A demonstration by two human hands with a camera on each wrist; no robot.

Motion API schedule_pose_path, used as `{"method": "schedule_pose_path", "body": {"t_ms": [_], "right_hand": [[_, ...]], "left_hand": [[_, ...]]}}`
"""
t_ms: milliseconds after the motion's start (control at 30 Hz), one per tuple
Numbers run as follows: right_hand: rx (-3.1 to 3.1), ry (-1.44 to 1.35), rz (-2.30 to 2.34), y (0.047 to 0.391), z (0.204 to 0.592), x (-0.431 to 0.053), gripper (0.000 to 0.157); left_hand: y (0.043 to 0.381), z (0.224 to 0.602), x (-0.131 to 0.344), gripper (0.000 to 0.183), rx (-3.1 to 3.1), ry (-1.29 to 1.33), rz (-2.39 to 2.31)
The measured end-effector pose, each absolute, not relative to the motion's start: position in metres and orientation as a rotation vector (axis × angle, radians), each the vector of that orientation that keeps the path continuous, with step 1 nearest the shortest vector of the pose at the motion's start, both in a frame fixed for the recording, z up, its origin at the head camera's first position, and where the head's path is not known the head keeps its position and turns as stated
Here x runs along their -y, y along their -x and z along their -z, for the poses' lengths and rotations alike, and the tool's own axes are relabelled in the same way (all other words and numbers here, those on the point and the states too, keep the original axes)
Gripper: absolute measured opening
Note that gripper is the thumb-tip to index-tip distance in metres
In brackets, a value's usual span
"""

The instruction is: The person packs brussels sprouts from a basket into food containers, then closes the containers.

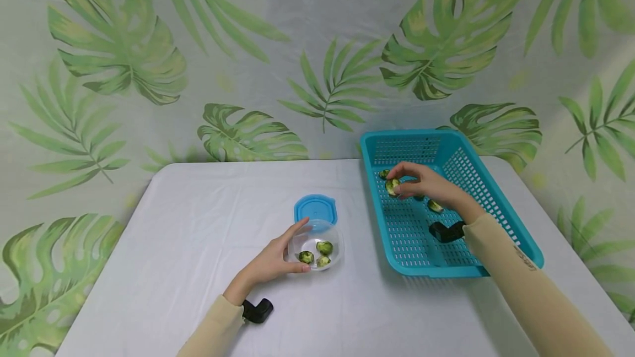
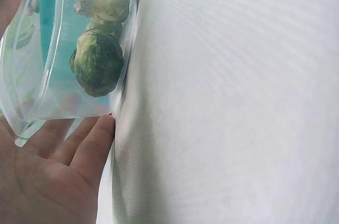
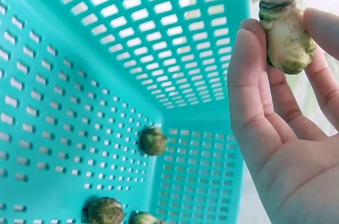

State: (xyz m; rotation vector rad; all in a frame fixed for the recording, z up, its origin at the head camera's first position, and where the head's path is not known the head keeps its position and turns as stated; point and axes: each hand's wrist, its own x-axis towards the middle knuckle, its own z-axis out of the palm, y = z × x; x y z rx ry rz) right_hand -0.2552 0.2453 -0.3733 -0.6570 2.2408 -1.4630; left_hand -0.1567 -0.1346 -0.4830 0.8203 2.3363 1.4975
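Observation:
In the head view my left hand (image 1: pixel 273 258) holds the side of a clear plastic container (image 1: pixel 339 247), thumb at its near rim and a finger at its far rim. Inside lie 3 Brussels sprouts (image 1: pixel 324 248), also seen through the wall in the left wrist view, one sprout (image 2: pixel 98 63) nearest. Over the teal basket (image 1: pixel 384 236), my right hand (image 1: pixel 426 183) pinches a Brussels sprout (image 3: pixel 288 36) between thumb and fingertips, its cut stem end upward in the right wrist view. Other sprouts lie in the basket, one (image 3: pixel 153 141) near its corner.
A blue lid (image 1: pixel 315 207) lies flat just behind the container, partly covered by it. White cloth (image 1: pixel 208 208) covers the table. Behind stands a leaf-patterned curtain (image 1: pixel 337 4). Black wrist cameras (image 1: pixel 258 310) are worn on both wrists.

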Motion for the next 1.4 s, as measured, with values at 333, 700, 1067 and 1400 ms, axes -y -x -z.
{"method": "schedule_pose_path", "body": {"t_ms": [333, 700, 1067, 1400], "right_hand": [[-2.195, 0.761, 1.455, 0.243, 0.362, -0.231, 0.026], [-2.136, 0.77, 1.433, 0.229, 0.35, -0.206, 0.028], [-2.086, 0.808, 1.405, 0.223, 0.35, -0.182, 0.027], [-2.045, 0.83, 1.406, 0.218, 0.352, -0.158, 0.025]], "left_hand": [[0.157, 0.484, 0.135, 0.098, -2.322, -0.8, -1.511], [0.158, 0.485, 0.135, 0.097, -2.338, -0.81, -1.498], [0.157, 0.486, 0.135, 0.097, -2.316, -0.807, -1.521], [0.157, 0.485, 0.135, 0.097, -2.321, -0.802, -1.519]]}}
